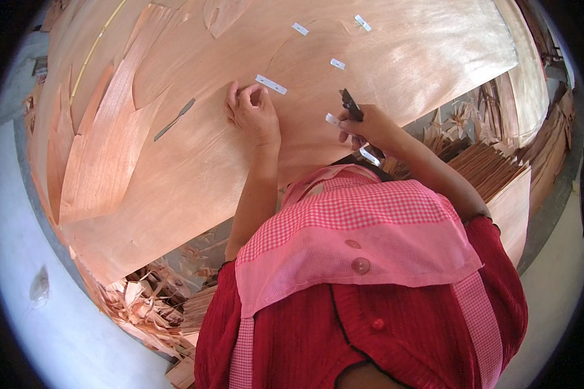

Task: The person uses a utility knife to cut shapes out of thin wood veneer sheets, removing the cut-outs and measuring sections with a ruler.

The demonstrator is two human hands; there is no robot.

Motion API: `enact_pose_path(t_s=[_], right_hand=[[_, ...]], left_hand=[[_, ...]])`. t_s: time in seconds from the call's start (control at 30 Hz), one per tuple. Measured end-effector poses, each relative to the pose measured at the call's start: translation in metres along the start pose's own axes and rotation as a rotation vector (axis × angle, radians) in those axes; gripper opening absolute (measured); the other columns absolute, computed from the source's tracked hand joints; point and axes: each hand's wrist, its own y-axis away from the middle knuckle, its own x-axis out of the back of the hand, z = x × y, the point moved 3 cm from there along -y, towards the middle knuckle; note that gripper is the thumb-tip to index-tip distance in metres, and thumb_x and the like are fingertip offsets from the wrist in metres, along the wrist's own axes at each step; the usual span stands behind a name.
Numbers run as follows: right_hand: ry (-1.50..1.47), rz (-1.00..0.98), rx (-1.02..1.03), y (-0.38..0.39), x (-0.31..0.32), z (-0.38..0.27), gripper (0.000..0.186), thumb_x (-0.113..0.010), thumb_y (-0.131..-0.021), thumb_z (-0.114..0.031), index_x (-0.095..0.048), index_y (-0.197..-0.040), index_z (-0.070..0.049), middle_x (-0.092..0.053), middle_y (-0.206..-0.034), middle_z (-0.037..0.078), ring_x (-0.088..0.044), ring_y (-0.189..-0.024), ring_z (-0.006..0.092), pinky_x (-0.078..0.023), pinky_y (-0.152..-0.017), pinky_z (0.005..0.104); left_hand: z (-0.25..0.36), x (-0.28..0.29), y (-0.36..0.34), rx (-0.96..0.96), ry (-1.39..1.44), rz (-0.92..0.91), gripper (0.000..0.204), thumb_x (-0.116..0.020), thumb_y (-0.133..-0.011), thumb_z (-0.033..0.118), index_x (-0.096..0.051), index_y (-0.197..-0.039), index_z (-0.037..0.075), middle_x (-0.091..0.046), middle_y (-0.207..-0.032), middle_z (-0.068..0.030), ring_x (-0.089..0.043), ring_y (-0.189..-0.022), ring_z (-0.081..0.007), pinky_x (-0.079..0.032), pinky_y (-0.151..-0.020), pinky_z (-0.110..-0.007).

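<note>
Nearest me, a pink checked apron (350,233) hides part of the near edge of a broad wood sheet (311,139). Beyond it, the right hand (365,126) grips a dark tool (351,104), fingers covering its lower part, a white strip (332,120) at the fingertips. The left hand (256,120) curls over the sheet; I cannot tell whether it pinches anything. Just past it lies a longer white strip (271,84). Farthest, the sheet runs out of my view.
</note>
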Motion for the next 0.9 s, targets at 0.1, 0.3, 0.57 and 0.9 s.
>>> enact_pose_path(t_s=[0.1,0.3,0.57,0.9], right_hand=[[0.004,0.033,0.068,-0.030,-0.015,-0.004,0.023,-0.062,-0.082,-0.021,-0.059,-0.089,0.001,-0.059,-0.063,0.006,-0.052,-0.046,0.0111,-0.042,-0.042,0.0232],[0.171,0.170,0.169,-0.141,-0.062,-0.015,0.023,-0.062,-0.082,-0.019,-0.060,-0.082,0.005,-0.060,-0.065,0.008,-0.056,-0.049,0.0136,-0.046,-0.043,0.0278],[0.673,0.310,0.391,-0.127,-0.062,-0.036,0.031,-0.057,-0.078,-0.026,-0.062,-0.076,0.005,-0.061,-0.069,0.024,-0.061,-0.067,0.0398,-0.047,-0.060,0.0435],[0.974,-0.071,0.458,-0.093,-0.073,-0.039,0.021,-0.064,-0.076,-0.020,-0.056,-0.086,-0.003,-0.061,-0.066,0.009,-0.060,-0.054,0.0197,-0.049,-0.051,0.0333]], left_hand=[[-0.012,0.004,0.001,-0.007,0.155,-0.044,0.018,-0.066,-0.072,0.012,-0.060,-0.089,0.010,-0.047,-0.124,-0.0070,-0.040,-0.114,-0.0286,-0.030,-0.092,-0.045],[-0.008,0.016,-0.004,-0.231,0.153,-0.154,0.031,-0.058,-0.079,0.014,-0.057,-0.109,0.008,-0.046,-0.127,-0.0083,-0.043,-0.114,-0.0304,-0.033,-0.096,-0.041],[-0.005,0.011,0.003,-0.691,-0.483,-0.366,0.040,-0.044,-0.082,0.015,-0.052,-0.120,0.008,-0.045,-0.130,-0.0044,-0.039,-0.117,-0.0264,-0.032,-0.093,-0.046],[-0.100,0.085,-0.007,-0.550,-0.188,-0.232,0.038,-0.055,-0.077,0.012,-0.055,-0.114,0.019,-0.049,-0.125,-0.0077,-0.039,-0.119,-0.0337,-0.032,-0.097,-0.045]])
